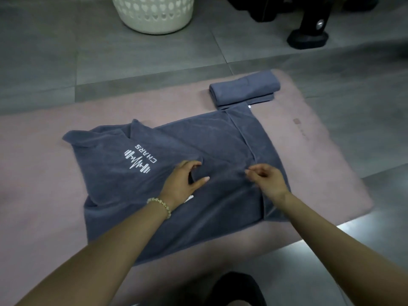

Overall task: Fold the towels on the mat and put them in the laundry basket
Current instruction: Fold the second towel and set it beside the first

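spread towel [220, 140], grey-blue with a white logo [140, 161], lies across the centre of the frame on the pink mat [44, 184], which runs from the left edge to the right. its upper left corner is turned over and its right side looks already doubled in. the white laundry basket [154, 16] stands on the floor tiles [66, 51] at the top edge, well apart from the mat. a folded towel [245, 88] rests on the mat at upper right, touching the spread one's far corner. the left hand [183, 184] and right hand [269, 182] are near each other mid-frame, each seeming to pinch a ridge of cloth. a bead bracelet [161, 205] circles the left wrist. the risk, as i judge it: lifting from these mid-cloth pinches could drag the doubled right side open or skew the edges, and the touching corner could tug the folded towel loose.
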